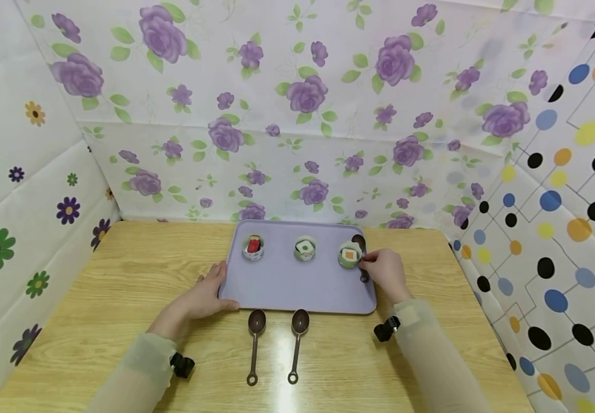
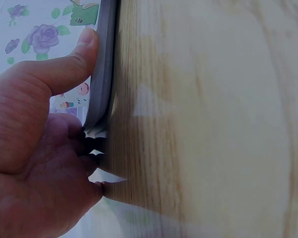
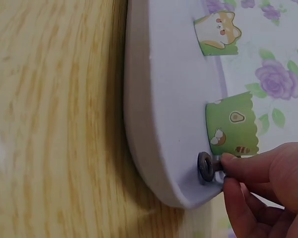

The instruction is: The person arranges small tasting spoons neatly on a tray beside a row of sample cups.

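A lilac tray (image 1: 287,292) lies at the back of the wooden table. At its front left corner my left hand (image 1: 201,295) holds the rim, thumb on the front edge and fingers along the left side; in the left wrist view the thumb presses the tray edge (image 2: 105,64). My right hand (image 1: 387,272) pinches the handle of a dark brown spoon (image 1: 358,240) with thumb and forefinger. That spoon lies on the tray, right of a green paper cup (image 1: 349,264). Its ring end (image 3: 206,166) shows in the right wrist view, beside the cup.
A middle cup (image 1: 304,256) and a left cup (image 1: 253,256) with red contents stand in line on the tray. Two more brown spoons, one left (image 1: 257,322) and one right (image 1: 300,322), lie in front of it. Patterned cloth walls (image 1: 276,172) surround the table (image 1: 147,252).
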`<state>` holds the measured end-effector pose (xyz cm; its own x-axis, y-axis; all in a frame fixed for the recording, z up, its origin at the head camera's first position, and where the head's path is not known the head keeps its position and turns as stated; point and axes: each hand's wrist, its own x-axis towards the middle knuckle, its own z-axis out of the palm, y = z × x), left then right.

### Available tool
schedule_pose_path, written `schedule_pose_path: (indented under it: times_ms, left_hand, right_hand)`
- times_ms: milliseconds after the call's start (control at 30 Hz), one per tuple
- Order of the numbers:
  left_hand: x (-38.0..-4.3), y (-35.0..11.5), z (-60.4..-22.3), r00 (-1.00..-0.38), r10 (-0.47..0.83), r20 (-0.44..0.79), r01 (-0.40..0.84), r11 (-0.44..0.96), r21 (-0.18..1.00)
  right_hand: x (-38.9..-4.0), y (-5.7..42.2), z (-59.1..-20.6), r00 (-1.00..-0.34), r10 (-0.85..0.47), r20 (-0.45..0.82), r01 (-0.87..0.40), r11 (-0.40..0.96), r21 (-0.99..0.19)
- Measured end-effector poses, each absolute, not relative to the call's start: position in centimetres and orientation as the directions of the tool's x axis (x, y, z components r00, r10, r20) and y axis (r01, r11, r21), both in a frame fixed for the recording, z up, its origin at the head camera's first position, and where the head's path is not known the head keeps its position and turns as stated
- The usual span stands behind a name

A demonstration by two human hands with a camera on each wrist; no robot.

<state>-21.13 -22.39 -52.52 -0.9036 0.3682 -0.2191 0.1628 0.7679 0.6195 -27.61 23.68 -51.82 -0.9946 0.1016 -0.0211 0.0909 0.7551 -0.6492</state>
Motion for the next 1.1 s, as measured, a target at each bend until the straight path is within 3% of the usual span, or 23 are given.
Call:
schedule_pose_path:
  times_ms: [467, 1100]
  left_hand:
    - [-21.2, -22.6, -53.0, -0.903, 0.367, -0.222, 0.162, 0.771, 0.615]
    - [-21.2, -22.5, -53.0, -0.908, 0.356, -0.222, 0.148, 0.767, 0.624]
  right_hand:
    - [-28.0, 24.5, -52.4, -0.996, 0.085, 0.024, 0.050, 0.768, -0.638]
    - [-27.6, 25.5, -52.9, -0.996, 0.080, -0.030, 0.075, 0.658, -0.749]
